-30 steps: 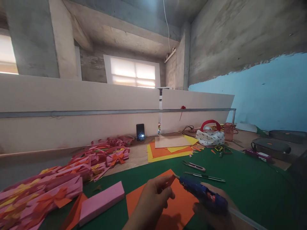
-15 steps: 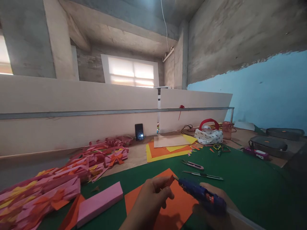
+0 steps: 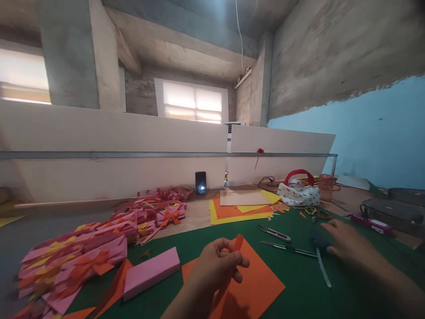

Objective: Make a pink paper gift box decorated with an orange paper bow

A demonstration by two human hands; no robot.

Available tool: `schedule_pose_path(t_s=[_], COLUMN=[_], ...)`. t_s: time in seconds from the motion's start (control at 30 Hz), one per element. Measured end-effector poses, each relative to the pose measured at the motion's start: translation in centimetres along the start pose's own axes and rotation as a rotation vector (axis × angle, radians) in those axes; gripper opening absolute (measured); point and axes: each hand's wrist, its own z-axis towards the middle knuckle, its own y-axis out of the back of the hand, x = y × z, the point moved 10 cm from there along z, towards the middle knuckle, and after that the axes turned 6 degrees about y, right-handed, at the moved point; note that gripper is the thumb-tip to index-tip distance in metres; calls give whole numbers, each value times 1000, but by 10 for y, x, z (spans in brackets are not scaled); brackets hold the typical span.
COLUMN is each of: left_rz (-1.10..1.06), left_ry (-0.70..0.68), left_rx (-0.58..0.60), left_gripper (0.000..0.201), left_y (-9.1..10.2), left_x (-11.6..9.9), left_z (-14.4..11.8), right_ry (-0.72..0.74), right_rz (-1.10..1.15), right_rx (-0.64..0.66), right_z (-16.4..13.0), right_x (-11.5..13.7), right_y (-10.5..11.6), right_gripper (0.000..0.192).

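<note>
My left hand (image 3: 214,266) pinches a small folded orange paper strip (image 3: 237,242) above an orange paper sheet (image 3: 255,283) that lies on the green mat (image 3: 348,283). My right hand (image 3: 348,246) is out to the right, blurred, low over the mat. Its fingers are still around the blue glue gun (image 3: 318,243), and the clear glue stick (image 3: 323,270) trails toward me. A pink block (image 3: 151,272) lies left of the orange sheet.
A craft knife (image 3: 275,232) and a thin metal tool (image 3: 288,249) lie beyond the sheet. Piled pink and orange paper pieces (image 3: 83,252) fill the left. At the back are stacked coloured sheets (image 3: 239,207), a phone (image 3: 200,182), a patterned pouch (image 3: 299,194) and dark cases (image 3: 395,208).
My right hand has carried the glue gun away from the orange strip, to the right and down to the mat. The left hand keeps its hold on the strip. The view has shifted slightly.
</note>
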Motion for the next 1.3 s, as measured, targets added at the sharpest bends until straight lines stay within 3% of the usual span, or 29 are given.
schedule_pose_path(t_s=[0.07,0.17,0.23,0.27,0.33,0.43,0.53,0.67,0.77,0.83,0.97,1.03,1.13,1.3], left_rz=[-35,-75,-77,-68,-21,126,231,283,301,305,330,333,335,346], left_ry=[-8,-9,-8,-7,-4,-9,-5,45,76,85,101,113,110,88], left_rx=[14,29,28,18,-27,-94,-72,-29,-30,-29,-8,-23,-61,-53], left_gripper=[31,32,31,29,26,16,17,26,25,27,32,35,40,43], left_y=[0,0,1,2,4,4,-6,-11,-8,-7,-9,-8,-7,-10], left_x=[1,0,-2,-3,-5,-7,-5,4,7,8,11,13,12,5], left_z=[2,3,2,2,0,-3,-4,-3,-2,-1,-1,-1,-3,-10], right_ry=[132,361,380,365,281,101,-40,-82,-90,-38,129,189,248,286], right_rz=[182,575,643,595,384,97,-23,-91,-98,-5,559,725,759,754], right_rx=[-56,70,58,43,26,112,248,300,246,206,134,158,151,144], right_z=[-3,-13,-12,-9,0,4,-8,-17,-18,-21,-40,-51,-57,-56], right_x=[60,159,185,183,152,70,5,-16,-6,13,84,122,161,178], right_y=[21,36,44,44,36,13,-14,-33,-27,-20,1,9,21,26], right_gripper=[27,24,24,24,28,52,50,35,28,30,15,15,17,18])
